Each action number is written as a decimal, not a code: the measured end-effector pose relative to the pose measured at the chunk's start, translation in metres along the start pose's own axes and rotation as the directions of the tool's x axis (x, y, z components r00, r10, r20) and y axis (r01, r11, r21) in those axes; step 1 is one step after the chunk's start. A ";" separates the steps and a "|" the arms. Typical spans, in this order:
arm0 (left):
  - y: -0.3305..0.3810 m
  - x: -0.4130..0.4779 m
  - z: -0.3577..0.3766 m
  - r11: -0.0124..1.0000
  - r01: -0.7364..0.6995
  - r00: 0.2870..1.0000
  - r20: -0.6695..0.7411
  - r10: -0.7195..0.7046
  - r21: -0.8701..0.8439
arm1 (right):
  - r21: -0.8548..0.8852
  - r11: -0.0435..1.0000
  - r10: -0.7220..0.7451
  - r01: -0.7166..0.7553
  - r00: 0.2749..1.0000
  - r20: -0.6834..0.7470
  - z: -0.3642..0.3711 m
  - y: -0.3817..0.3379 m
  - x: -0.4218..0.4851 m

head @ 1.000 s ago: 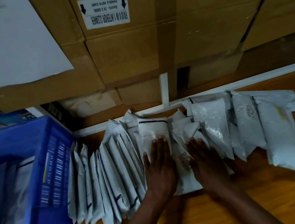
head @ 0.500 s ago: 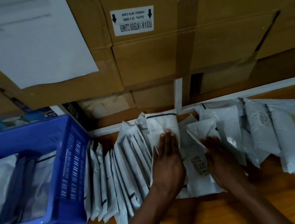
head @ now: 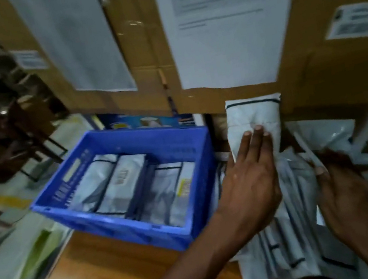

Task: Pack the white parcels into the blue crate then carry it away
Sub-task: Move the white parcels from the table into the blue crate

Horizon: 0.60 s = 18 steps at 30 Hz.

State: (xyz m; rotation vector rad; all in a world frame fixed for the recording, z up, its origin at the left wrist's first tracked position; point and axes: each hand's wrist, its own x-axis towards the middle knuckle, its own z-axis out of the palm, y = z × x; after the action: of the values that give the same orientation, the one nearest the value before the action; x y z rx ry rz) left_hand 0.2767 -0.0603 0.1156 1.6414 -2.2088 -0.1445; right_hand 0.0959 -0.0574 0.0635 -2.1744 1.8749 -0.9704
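Both hands clasp a stack of parcels [head: 290, 231] between flat palms, left hand [head: 250, 177] and right hand [head: 349, 189], just beside the crate [head: 145, 230] on the desk [head: 118, 274].

1. Blue crate [head: 129, 225]: rectangular plastic, open-topped, slotted walls; set on the wooden surface at its left end.
2. Packed parcels [head: 124, 182]: white, dark-edged, stood on edge in rows inside the crate; one with a yellow label.
3. Raised parcel [head: 253, 114]: white, creased, dark line across the top; upright, just right of the crate.
4. Unpacked parcels [head: 299, 229]: white bundle stacked on edge, right of the crate; further ones spread at far right.
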 end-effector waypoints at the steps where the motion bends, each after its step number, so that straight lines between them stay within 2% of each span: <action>1: -0.021 -0.003 -0.014 1.000 0.009 1.000 -0.015 -0.009 0.002 | 0.022 0.999 -0.024 0.024 1.000 -0.013 0.006 -0.023 0.007; 5: -0.123 -0.025 -0.068 0.999 0.032 0.998 -0.060 -0.032 0.007 | 0.104 0.989 -0.100 0.106 0.993 -0.060 0.039 -0.113 0.029; 9: -0.241 -0.053 -0.115 0.998 0.034 0.993 -0.118 -0.026 0.061 | 0.083 0.983 -0.160 0.166 0.985 -0.071 0.094 -0.217 0.048; 12: -0.333 -0.074 -0.138 0.990 0.066 0.998 -0.026 -0.063 0.122 | 0.059 0.980 -0.190 0.189 0.982 0.017 0.150 -0.284 0.057; 14: -0.389 -0.085 -0.145 0.986 0.050 0.995 0.075 -0.062 0.160 | 0.064 0.980 -0.196 0.188 0.967 0.161 0.189 -0.323 0.060; 16: -0.435 -0.095 -0.144 0.987 0.039 0.983 0.170 -0.066 0.158 | 0.063 0.993 -0.117 0.101 0.933 0.342 0.225 -0.353 0.060; 18: -0.469 -0.101 -0.137 0.986 0.029 0.965 0.252 -0.070 0.161 | 0.040 0.999 -0.014 -0.005 0.894 0.447 0.253 -0.374 0.059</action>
State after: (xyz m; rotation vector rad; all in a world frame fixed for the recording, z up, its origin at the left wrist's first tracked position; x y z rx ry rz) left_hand 0.7733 -0.0914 0.0741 1.8552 -2.4244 -0.2128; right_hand 0.5486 -0.1055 0.0636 -2.1437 1.6134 -0.4417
